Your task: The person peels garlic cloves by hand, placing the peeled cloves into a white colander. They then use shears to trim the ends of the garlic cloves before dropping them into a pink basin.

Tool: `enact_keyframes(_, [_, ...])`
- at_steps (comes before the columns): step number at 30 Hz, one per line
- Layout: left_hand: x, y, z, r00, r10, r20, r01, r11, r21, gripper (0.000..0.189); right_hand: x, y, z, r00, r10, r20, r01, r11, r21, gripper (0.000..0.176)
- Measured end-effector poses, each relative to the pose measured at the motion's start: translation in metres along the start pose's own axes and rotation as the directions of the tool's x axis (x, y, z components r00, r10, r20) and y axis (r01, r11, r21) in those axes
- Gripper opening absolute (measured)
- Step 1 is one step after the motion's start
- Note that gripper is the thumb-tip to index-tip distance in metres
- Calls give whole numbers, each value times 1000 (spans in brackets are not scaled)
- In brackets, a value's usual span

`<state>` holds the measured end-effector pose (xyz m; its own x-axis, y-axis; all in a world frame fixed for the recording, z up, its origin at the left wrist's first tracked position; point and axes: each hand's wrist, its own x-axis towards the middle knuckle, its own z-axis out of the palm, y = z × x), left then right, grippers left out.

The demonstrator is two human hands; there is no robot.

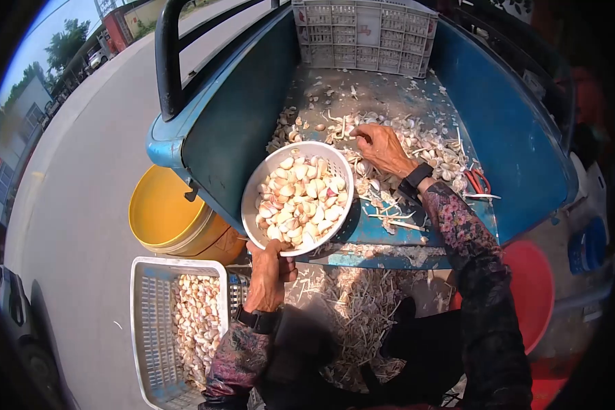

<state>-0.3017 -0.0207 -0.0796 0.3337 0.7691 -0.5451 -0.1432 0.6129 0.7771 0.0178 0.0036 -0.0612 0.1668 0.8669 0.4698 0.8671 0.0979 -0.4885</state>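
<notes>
My left hand (266,275) is closed on the near rim of a round white plastic basket (251,195), thumb on the edge and fingers curled below. Peeled-looking garlic cloves (299,198) fill the basket, which rests at the left of the blue cart bed. Over the loose garlic (417,140) heaped on the bed hovers my right hand (387,152), its thumb and fingers drawn together in a pinch. Whatever lies between those fingertips is too small to make out. Cut stems (396,220) and dry skins lie beneath the right wrist.
Red-handled scissors (478,183) lie right of the heap. A grey crate (365,34) stands at the bed's back. Below left are a yellow bucket (160,212) and a white crate (138,328) holding cloves. At right stands a red tub (533,290); stem litter (362,314) covers the ground.
</notes>
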Motion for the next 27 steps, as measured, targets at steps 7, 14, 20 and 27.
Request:
enact_keyframes(7, [-64, 7, -40, 997, -23, -69, 35, 985, 166, 67, 124, 29, 114, 970, -10, 241, 4, 1000, 25, 47])
enact_keyframes(14, [-71, -4, -76, 980, -114, -161, 149, 963, 225, 31, 198, 114, 233, 781, -215, 586, 247, 969, 26, 47])
enact_keyframes(20, [-72, 16, -54, 976, -142, -165, 147, 989, 19, 75, 131, 6, 183, 918, -330, 221, 344, 939, -28, 49])
enact_keyframes(27, [-77, -1, -59, 979, 159, -132, -159, 987, 10, 68, 47, -50, 137, 920, -135, 368, 241, 936, -257, 48])
